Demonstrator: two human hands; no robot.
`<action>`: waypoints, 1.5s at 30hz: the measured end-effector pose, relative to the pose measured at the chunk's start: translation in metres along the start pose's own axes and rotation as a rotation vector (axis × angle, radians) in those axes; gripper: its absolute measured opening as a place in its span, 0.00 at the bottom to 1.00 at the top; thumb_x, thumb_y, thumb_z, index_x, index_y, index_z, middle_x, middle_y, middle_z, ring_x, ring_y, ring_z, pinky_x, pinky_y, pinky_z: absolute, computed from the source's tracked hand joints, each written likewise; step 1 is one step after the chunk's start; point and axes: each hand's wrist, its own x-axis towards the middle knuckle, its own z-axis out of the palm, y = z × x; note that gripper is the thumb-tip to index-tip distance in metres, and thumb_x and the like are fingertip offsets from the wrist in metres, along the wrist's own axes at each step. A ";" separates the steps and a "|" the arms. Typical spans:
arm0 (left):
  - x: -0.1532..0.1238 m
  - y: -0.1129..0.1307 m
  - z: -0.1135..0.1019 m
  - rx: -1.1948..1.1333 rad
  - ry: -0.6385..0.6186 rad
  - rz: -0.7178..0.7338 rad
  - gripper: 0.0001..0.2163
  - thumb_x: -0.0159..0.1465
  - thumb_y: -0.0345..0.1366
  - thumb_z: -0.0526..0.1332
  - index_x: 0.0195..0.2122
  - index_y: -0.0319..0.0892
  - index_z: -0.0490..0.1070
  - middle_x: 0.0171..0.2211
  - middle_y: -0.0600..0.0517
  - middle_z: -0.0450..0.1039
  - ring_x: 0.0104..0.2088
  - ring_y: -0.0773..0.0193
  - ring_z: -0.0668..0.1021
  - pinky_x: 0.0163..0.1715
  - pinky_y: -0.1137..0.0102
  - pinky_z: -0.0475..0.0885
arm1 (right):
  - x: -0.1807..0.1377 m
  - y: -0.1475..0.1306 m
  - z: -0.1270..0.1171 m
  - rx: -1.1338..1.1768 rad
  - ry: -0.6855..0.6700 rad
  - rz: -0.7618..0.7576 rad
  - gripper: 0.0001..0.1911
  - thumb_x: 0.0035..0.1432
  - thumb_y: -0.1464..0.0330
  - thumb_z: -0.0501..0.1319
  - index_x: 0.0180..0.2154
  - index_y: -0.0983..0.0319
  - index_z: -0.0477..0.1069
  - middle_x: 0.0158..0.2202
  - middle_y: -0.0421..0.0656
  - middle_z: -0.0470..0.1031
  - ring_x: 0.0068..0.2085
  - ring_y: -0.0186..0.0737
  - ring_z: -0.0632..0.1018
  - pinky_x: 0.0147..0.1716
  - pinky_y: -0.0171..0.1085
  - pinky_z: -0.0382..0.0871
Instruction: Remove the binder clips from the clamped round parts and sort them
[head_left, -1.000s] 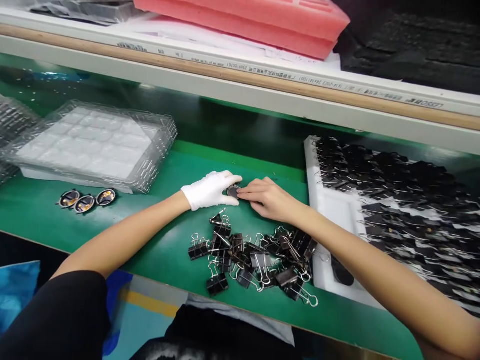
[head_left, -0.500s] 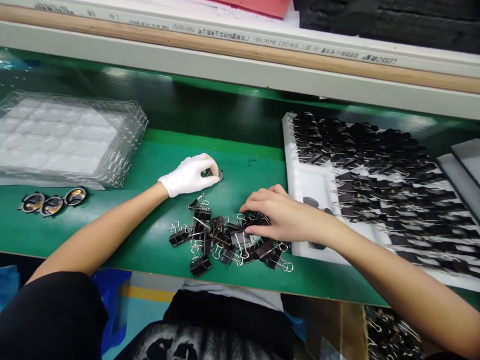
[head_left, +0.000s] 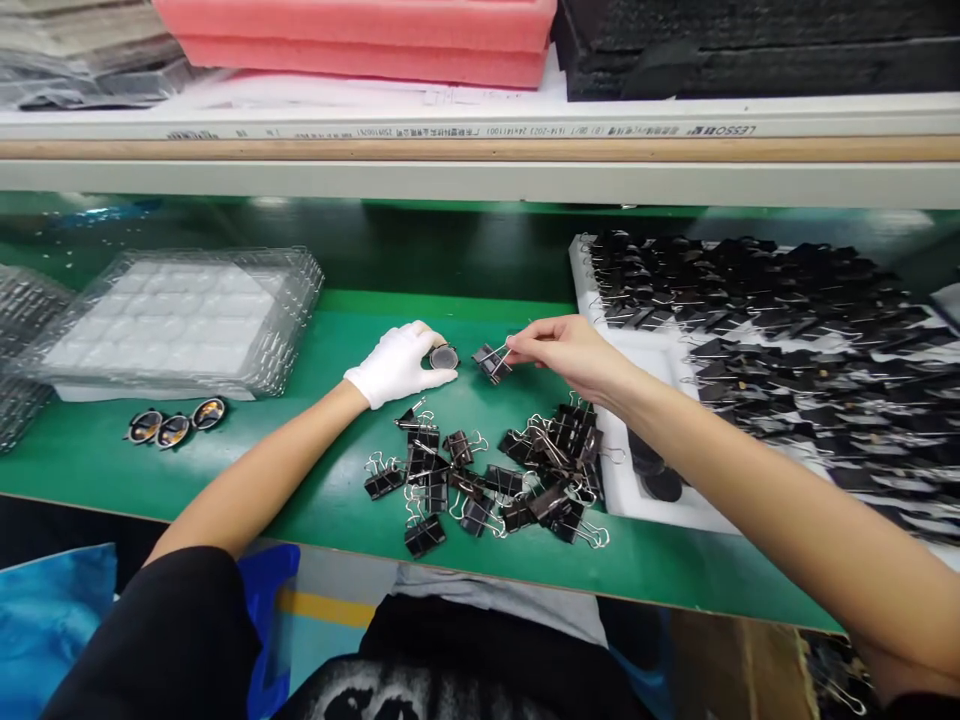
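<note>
My left hand point(head_left: 397, 365), in a white glove, rests on the green table and pinches a small round dark part point(head_left: 443, 356) between thumb and fingers. My bare right hand point(head_left: 564, 350) hovers just to its right, fingers pinched on the wire handles of a black binder clip point(head_left: 491, 362), which hangs a little above the table close to the round part. A loose pile of black binder clips point(head_left: 487, 475) lies on the table in front of both hands.
A white tray point(head_left: 660, 365) at the right holds rows of clipped parts. A stack of clear blister trays point(head_left: 180, 315) stands at the left, with three round parts point(head_left: 174, 425) before it. Overhead, a shelf point(head_left: 480, 150) carries pink foam and black foam.
My right hand left the clip pile, lifting one binder clip up and left toward the round part. The gloved left hand stayed put, still holding the part.
</note>
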 end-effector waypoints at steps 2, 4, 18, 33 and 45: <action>0.000 0.000 0.001 0.020 0.002 0.004 0.21 0.65 0.53 0.67 0.51 0.42 0.78 0.49 0.45 0.78 0.47 0.52 0.80 0.47 0.61 0.72 | 0.012 0.006 0.003 -0.111 0.046 0.013 0.11 0.57 0.66 0.70 0.24 0.59 0.77 0.28 0.45 0.83 0.38 0.45 0.84 0.40 0.40 0.74; -0.001 0.000 0.001 0.037 0.008 0.013 0.22 0.66 0.54 0.66 0.51 0.43 0.78 0.48 0.45 0.78 0.47 0.52 0.80 0.46 0.61 0.72 | 0.018 0.011 0.006 -0.381 0.051 -0.001 0.15 0.59 0.66 0.68 0.20 0.59 0.77 0.23 0.43 0.79 0.34 0.45 0.82 0.37 0.41 0.71; 0.004 -0.001 0.004 0.026 0.023 0.074 0.21 0.65 0.53 0.68 0.51 0.43 0.79 0.48 0.46 0.80 0.46 0.52 0.81 0.46 0.61 0.71 | 0.043 -0.027 0.022 -0.740 0.215 -0.218 0.36 0.73 0.43 0.42 0.34 0.60 0.77 0.40 0.56 0.79 0.48 0.62 0.79 0.51 0.57 0.69; 0.008 0.018 0.009 0.048 -0.049 0.056 0.23 0.68 0.55 0.66 0.53 0.41 0.76 0.51 0.43 0.79 0.50 0.48 0.80 0.45 0.59 0.68 | 0.086 0.032 0.053 -0.743 0.209 -0.143 0.37 0.75 0.48 0.32 0.70 0.56 0.60 0.73 0.57 0.55 0.77 0.59 0.50 0.70 0.70 0.45; 0.023 0.027 0.015 -0.008 -0.046 0.053 0.23 0.67 0.55 0.66 0.52 0.42 0.76 0.48 0.44 0.79 0.48 0.48 0.80 0.46 0.60 0.67 | 0.086 0.034 0.052 -0.686 0.244 -0.150 0.37 0.74 0.47 0.30 0.64 0.55 0.65 0.70 0.56 0.59 0.74 0.58 0.54 0.70 0.68 0.46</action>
